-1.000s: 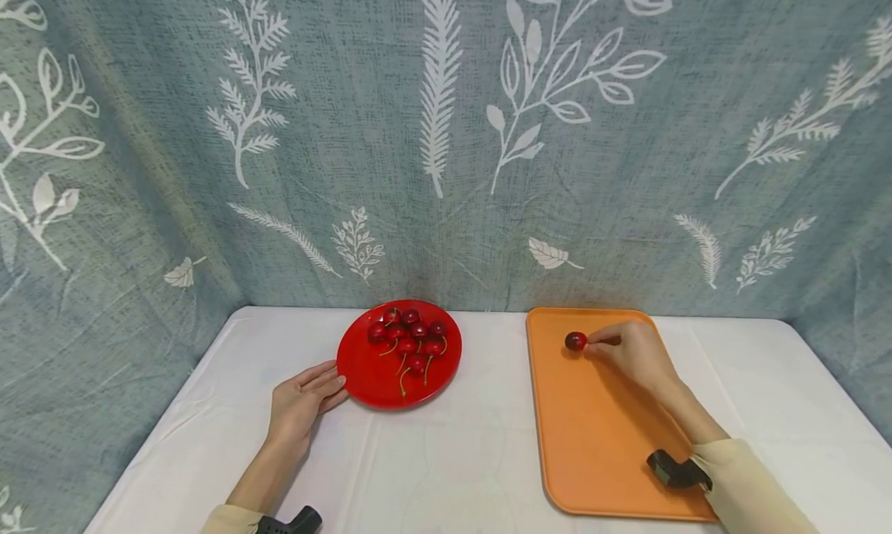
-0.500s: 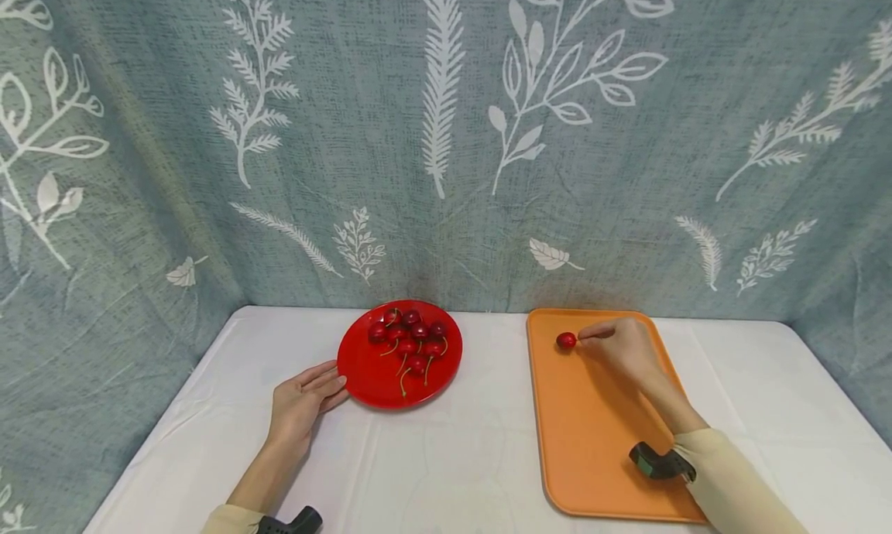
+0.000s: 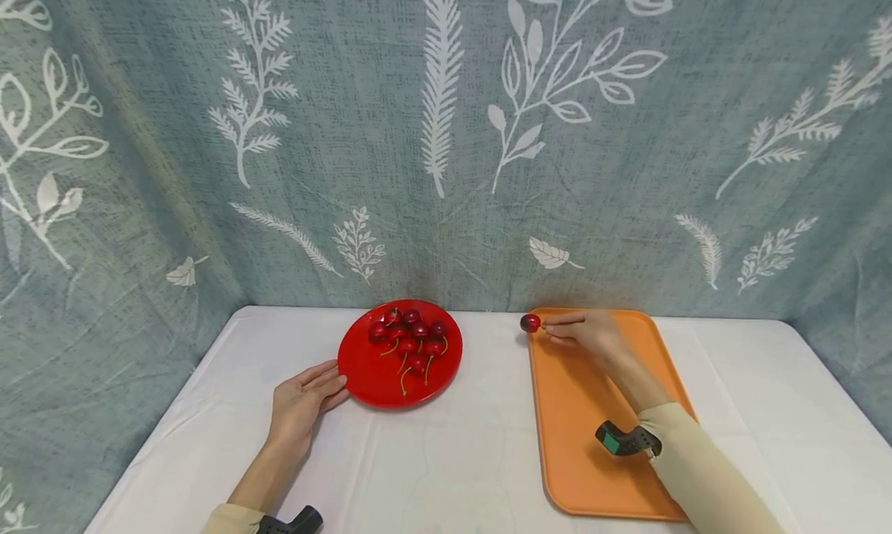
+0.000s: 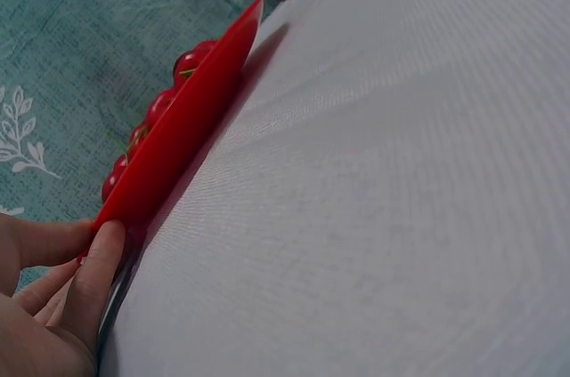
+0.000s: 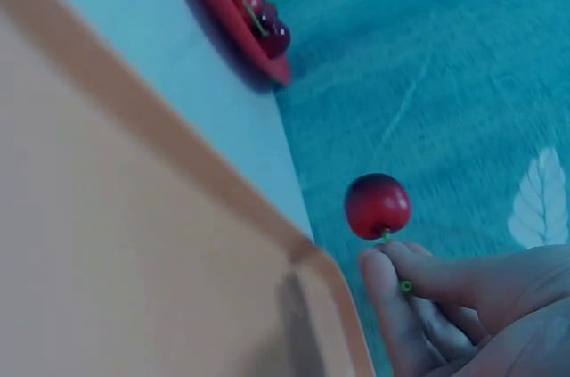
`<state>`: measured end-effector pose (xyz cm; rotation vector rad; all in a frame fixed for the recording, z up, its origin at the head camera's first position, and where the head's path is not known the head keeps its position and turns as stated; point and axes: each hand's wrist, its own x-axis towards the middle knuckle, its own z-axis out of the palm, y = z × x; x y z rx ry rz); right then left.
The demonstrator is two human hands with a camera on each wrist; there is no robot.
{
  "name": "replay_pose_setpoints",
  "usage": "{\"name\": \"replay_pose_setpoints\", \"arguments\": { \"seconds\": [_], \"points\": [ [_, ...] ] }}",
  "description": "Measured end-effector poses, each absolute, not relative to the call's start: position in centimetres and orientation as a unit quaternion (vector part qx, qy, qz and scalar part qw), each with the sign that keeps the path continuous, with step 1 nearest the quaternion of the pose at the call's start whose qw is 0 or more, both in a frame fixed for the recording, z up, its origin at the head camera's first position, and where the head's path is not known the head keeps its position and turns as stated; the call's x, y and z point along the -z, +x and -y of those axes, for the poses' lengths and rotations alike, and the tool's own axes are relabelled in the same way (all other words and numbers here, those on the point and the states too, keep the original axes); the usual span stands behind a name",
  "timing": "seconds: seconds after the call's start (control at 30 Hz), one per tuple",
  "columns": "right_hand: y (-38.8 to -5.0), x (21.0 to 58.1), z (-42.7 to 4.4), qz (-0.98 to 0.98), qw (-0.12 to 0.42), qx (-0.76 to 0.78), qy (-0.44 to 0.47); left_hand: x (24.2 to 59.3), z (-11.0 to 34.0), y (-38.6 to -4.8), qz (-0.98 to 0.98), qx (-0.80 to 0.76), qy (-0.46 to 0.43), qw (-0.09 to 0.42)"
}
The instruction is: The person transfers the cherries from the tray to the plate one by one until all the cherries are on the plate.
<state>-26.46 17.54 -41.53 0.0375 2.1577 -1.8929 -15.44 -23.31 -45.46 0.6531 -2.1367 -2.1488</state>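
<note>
My right hand [image 3: 592, 333] pinches a dark red cherry [image 3: 530, 323] by its green stem. The cherry hangs just past the upper left corner of an orange tray [image 3: 585, 441]. In the right wrist view, the stem of the cherry [image 5: 378, 206] shows between thumb and fingertips. A round red plate [image 3: 365, 371] bears several cherries [image 3: 418, 330] with stems, heaped toward its far side. At the plate's left edge, my left hand [image 3: 300, 406] grips the rim. Thumb and fingers of the left hand [image 4: 67, 288] meet the rim of the plate [image 4: 191, 127] in the left wrist view.
A white cloth [image 3: 446, 456] covers the table, with a strip of it between plate and tray. Behind the table hangs a blue-green curtain [image 3: 390, 131] with white leaf prints. Each wrist wears a dark camera strap [image 3: 627, 439].
My right hand has carried the cherry leftward and slightly away from me, from over the tray to its far left corner. The left hand and the plate stay where they were.
</note>
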Motion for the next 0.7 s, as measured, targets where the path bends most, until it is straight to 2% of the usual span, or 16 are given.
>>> {"name": "replay_pose_setpoints", "arguments": {
  "seconds": [0.5,0.7],
  "points": [
    [-28.3,42.9,-9.7,-0.714,0.061,0.697,0.021,45.5,23.5,-15.3,0.681,0.700,0.214,0.024],
    [-28.3,43.0,-6.7,-0.745,0.034,0.666,-0.019,45.5,23.2,-15.3,0.686,0.695,0.213,0.026]
  ]
}}
